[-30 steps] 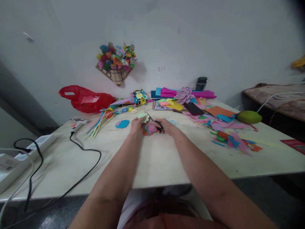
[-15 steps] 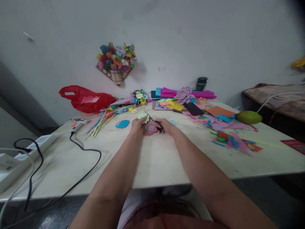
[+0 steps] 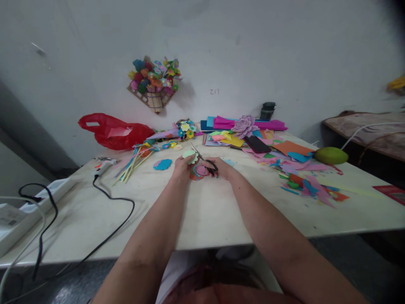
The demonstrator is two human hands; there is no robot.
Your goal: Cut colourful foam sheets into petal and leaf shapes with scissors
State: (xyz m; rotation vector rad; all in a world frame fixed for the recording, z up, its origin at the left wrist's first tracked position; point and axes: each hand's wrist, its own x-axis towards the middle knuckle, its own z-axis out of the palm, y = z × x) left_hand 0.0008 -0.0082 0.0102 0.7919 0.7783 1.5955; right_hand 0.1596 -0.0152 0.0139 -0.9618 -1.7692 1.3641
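My left hand [image 3: 182, 167] pinches a pale green paper piece with a scalloped edge [image 3: 189, 156] above the middle of the table. In my right hand [image 3: 218, 166] are black-handled scissors [image 3: 211, 164], their blades pointing up and left against the right edge of the green piece. Below and between the hands lie round paper pieces [image 3: 201, 170] in pink and orange, partly covered by the fingers. A blue scalloped paper piece [image 3: 162, 164] rests on the table to the left of my left hand.
A glue gun [image 3: 103, 167] with a black cord lies left, near a white power strip [image 3: 60, 190]. Behind are a red plastic bag [image 3: 117, 133], pale yellow strips [image 3: 133, 166] and a paper stack [image 3: 230, 139]. A phone [image 3: 257, 144] and coloured scraps [image 3: 310, 185] lie right.
The scissors and my right hand have shifted very slightly at the green piece's edge. My left hand stays almost still, and the rest of the table looks the same.
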